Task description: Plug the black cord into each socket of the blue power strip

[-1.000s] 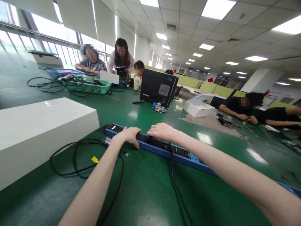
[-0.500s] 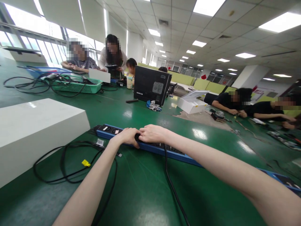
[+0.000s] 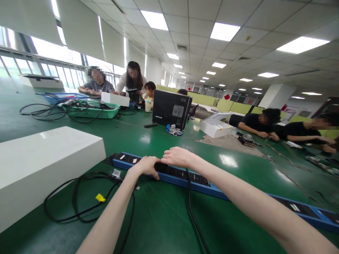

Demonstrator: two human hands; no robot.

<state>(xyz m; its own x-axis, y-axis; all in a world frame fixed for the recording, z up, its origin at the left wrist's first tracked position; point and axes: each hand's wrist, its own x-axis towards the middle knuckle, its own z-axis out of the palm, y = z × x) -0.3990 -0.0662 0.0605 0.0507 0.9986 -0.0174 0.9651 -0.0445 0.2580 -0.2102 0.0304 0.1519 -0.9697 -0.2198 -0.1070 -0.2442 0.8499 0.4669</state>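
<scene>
Left hand (image 3: 147,166) curled, right hand (image 3: 175,156) bunched alongside

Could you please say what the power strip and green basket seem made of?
The power strip: smooth, straight-edged blue casing, perhaps coated metal or plastic. The green basket: likely moulded plastic, from its even colour and perforated wall.

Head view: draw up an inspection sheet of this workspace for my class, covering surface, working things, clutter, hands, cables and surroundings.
Surface: green table, glossy, reflecting light.
Working things: long blue-and-black power strip, lying across the table.
Clutter: large white box; gloves by a black case; green basket.
Left hand: astride the power strip, thumb on its near side.
Right hand: fingers curled at the strip; anything held is hidden.
Cables: looped cable with yellow tag beside the white box; second cable over the strip's near edge.
Surroundings: other people at the table, ceiling lights, window blinds.
</scene>
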